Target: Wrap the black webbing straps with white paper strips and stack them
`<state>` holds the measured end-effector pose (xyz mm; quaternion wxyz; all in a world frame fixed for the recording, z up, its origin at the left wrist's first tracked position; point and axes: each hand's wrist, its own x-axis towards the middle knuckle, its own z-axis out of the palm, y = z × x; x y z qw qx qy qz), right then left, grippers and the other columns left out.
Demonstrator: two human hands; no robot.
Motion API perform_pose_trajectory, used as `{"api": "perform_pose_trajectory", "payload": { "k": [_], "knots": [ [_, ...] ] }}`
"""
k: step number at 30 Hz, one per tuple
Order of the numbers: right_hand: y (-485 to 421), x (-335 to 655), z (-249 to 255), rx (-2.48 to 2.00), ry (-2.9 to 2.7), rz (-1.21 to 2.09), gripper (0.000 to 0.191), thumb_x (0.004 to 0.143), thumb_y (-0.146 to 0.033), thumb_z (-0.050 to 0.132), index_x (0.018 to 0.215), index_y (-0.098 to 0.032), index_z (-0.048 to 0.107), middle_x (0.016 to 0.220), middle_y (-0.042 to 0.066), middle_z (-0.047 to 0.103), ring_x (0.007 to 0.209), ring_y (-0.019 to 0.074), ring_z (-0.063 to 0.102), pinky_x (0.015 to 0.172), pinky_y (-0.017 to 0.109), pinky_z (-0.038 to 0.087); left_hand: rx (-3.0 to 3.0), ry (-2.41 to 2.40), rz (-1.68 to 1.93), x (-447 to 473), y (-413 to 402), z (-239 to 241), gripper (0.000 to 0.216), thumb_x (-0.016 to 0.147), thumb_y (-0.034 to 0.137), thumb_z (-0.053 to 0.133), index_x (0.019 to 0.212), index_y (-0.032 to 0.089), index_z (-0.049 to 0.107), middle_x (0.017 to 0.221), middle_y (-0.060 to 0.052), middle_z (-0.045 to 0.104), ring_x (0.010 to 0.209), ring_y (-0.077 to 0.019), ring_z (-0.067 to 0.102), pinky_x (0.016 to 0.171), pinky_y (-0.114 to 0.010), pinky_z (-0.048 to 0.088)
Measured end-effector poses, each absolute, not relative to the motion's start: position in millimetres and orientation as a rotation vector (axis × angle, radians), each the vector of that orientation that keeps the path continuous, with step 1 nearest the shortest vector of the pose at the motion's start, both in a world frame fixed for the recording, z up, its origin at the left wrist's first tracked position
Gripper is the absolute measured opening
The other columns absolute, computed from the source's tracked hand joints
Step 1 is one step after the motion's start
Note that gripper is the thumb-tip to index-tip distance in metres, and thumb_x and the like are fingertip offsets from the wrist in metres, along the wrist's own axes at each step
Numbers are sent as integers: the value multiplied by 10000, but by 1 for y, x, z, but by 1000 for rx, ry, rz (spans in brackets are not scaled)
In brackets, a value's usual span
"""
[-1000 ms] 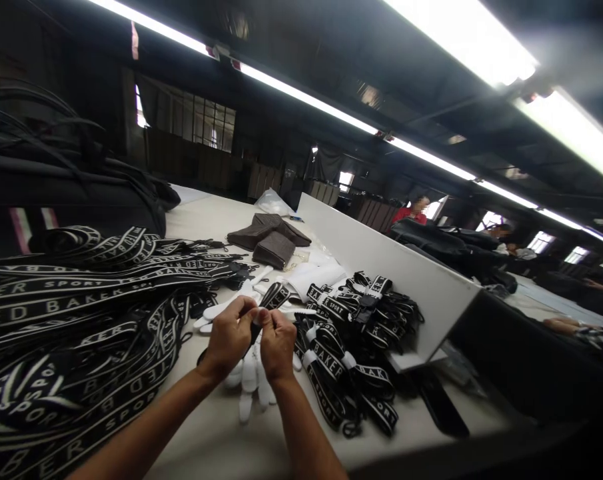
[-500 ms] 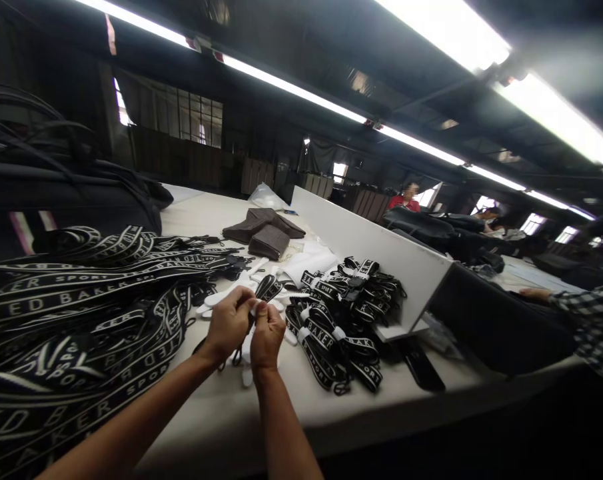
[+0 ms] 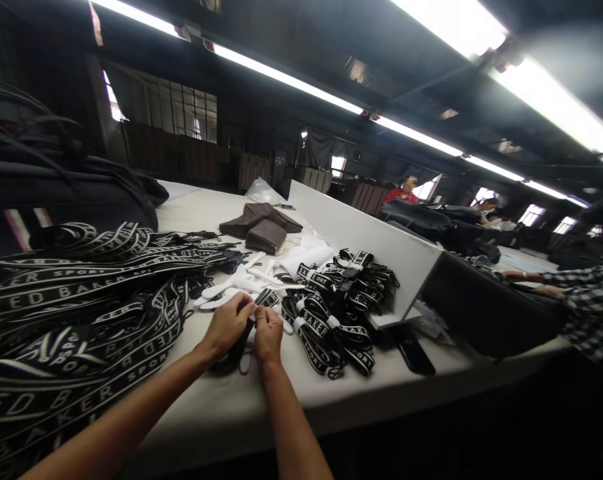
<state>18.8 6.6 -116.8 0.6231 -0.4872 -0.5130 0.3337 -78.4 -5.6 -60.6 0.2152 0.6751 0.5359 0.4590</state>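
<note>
My left hand [image 3: 226, 327] and my right hand [image 3: 268, 335] meet at the middle of the table, fingers pinched closed. Between them is a folded black strap [image 3: 268, 298] with white lettering, its upper loop showing beyond the fingertips. Something white, partly covered by my fingers, sits around the strap at the pinch. Just past my hands lies a heap of white strips [image 3: 226, 288]. Right of my right hand rest several folded straps [image 3: 316, 333], bound with white bands. On the left, long loose straps [image 3: 81, 290] of the same pattern are piled.
A large black bag [image 3: 71, 193] stands behind the loose straps. Brown pouches [image 3: 266, 235] and a clear plastic bag [image 3: 262, 192] lie farther back. A white partition [image 3: 361, 230] borders the right, a dark phone [image 3: 415, 352] near its end. Beyond it, a person in checked sleeves [image 3: 581, 287] works.
My hands stay together on the strap and have dipped slightly, with the strap's loop lower between them. The view has shifted a little. The checked-sleeved person's hands now reach farther in.
</note>
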Motion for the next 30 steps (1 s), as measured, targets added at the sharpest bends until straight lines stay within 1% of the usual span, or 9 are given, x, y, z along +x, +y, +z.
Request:
{"api": "perform_pose_trajectory", "payload": {
  "k": [4,7,14,17,19,23,26,28,30],
  "knots": [
    [4,13,-127,-1188,-1208,692,298,884,-333,431,625,-206,507,601,-5,553,594,156,439,590,262,370,1996,1546,1081,-91,8,-73,311,785,504,507,735,199,541,647,-3,589,633,-193,553,631,-288,408],
    [8,9,-131,-1227,-1221,667,292,887,-313,421,633,-209,520,619,4,581,596,163,469,588,263,387,2019,1486,999,-97,20,-81,319,784,508,495,704,201,532,639,-5,590,648,-198,555,637,-289,411],
    [17,10,-126,-1166,-1211,749,359,854,-381,440,544,-215,368,513,-46,381,538,130,358,505,231,335,2198,1165,1378,-87,6,-74,245,815,348,447,632,201,515,676,-28,535,671,-181,488,683,-301,387],
    [14,8,-114,-1146,-1260,754,399,879,-442,432,559,-212,370,526,-49,355,542,124,341,508,228,318,1613,1270,1633,-81,0,-64,208,722,386,585,676,189,540,640,-7,523,626,-154,464,627,-274,380],
    [10,7,-102,-1204,-1339,621,388,894,-423,432,573,-208,390,562,-36,403,570,132,372,563,243,345,1203,1295,1705,-80,2,-59,289,671,449,620,706,187,502,581,26,482,545,-125,424,545,-248,363],
    [7,10,-71,-1293,-1449,349,345,915,-376,457,613,-208,463,694,17,534,693,169,506,724,296,429,1062,1165,1673,-85,5,-45,413,617,534,659,724,180,475,540,61,447,475,-85,387,465,-202,344],
    [10,13,-46,-1180,-1273,551,284,848,-477,598,813,-198,560,866,49,614,787,178,584,761,299,488,1080,1134,1680,-83,6,-20,432,601,509,731,778,163,541,606,40,533,521,-83,457,471,-171,373],
    [11,14,-32,-981,-1146,843,509,759,-564,682,1071,-186,544,982,70,645,807,179,628,728,293,529,1084,1157,1738,-76,6,2,432,594,495,749,798,159,571,655,26,574,563,-89,500,489,-159,403],
    [8,17,-21,-743,-1112,1110,696,690,-633,714,1177,-178,515,1011,75,668,804,183,657,720,303,558,1044,1118,1801,-64,6,24,439,571,488,765,800,156,590,678,23,583,584,-88,517,498,-148,417]
  ]
}}
